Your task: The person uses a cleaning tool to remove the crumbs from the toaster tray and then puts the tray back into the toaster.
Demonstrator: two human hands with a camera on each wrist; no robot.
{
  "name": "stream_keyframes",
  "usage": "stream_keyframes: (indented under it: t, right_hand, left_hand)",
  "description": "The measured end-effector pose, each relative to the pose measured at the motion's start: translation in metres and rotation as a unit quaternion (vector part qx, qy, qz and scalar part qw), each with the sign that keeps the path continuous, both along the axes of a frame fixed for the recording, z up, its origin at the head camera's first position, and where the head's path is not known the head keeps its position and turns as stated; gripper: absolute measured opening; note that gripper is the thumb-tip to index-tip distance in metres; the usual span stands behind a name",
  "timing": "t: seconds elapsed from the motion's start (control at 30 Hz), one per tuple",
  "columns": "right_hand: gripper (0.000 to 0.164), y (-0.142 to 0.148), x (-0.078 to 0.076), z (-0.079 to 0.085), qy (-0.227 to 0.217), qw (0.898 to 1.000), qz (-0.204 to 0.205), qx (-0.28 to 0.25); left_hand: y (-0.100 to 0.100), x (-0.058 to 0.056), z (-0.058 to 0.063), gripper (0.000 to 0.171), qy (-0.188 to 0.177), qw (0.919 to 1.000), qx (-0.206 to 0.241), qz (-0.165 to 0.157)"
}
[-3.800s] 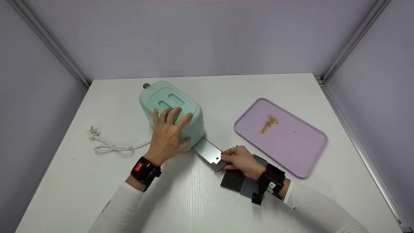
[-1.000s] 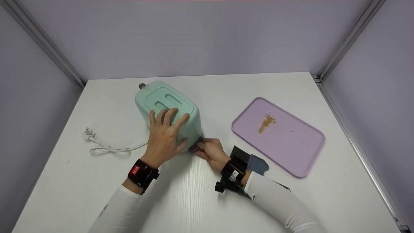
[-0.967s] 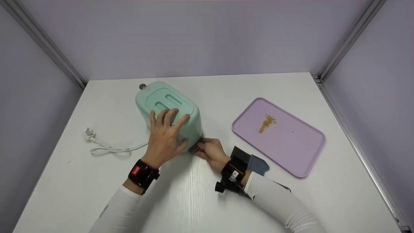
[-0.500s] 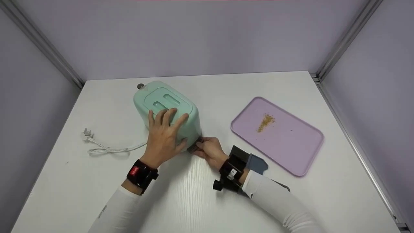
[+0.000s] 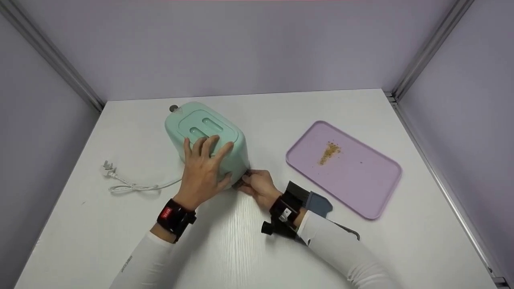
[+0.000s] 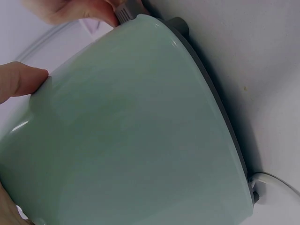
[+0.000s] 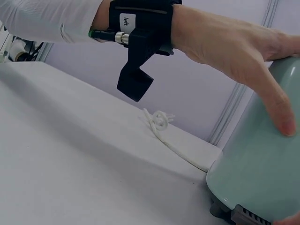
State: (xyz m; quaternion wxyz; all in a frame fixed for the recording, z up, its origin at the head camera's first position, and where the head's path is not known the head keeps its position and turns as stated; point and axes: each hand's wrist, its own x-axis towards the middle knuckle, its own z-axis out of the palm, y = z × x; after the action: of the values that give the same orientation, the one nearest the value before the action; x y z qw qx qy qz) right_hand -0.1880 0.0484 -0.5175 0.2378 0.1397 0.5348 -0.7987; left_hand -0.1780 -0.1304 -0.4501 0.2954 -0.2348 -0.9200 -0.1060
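A mint-green toaster (image 5: 237, 154) with a lid on top stands upright on the white table. My left hand (image 5: 200, 174) holds it from above, bent fingers spread over the lid and thumb against the near end. Low at that end, my right hand (image 5: 259, 186) pinches the dark ribbed handle of the crumb tray (image 6: 129, 10). This handle sits close against the toaster's base, and the tray's metal sheet is hidden inside. In the right wrist view, the left thumb presses on the toaster's wall above the crumb tray handle (image 7: 248, 216).
A lilac tray (image 5: 361, 188) with a small heap of brown crumbs (image 5: 329, 153) lies to the right. Partly under my right wrist is a brush-like tool with black bristles (image 5: 296, 189) and a blue-grey part (image 5: 319, 204). The white cord and plug (image 5: 108, 169) lie left of the toaster.
Earlier the crumb tray's shiny sheet stuck out of the toaster; my right hand has moved left with it, and the sheet is now inside. Over the last second both hands stay nearly still.
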Motion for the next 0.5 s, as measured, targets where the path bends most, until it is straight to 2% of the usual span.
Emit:
stream_keyframes:
  t: [0.2,0.37,0.5]
  right_hand:
    - [0.044,0.001,0.006,-0.002,-0.006,0.999,-0.008,-0.033]
    - [0.043,0.004,0.016,0.000,-0.013,0.999,-0.033,-0.035]
    - [0.041,0.005,0.022,0.000,-0.013,0.999,-0.034,-0.034]
  left_hand:
    - [0.000,0.000,0.000,0.081,0.001,1.0000,0.001,-0.001]
    - [0.001,0.001,0.001,0.082,-0.013,0.9999,-0.004,0.003]
    - [0.001,0.002,0.001,0.082,-0.017,0.9998,-0.004,0.007]
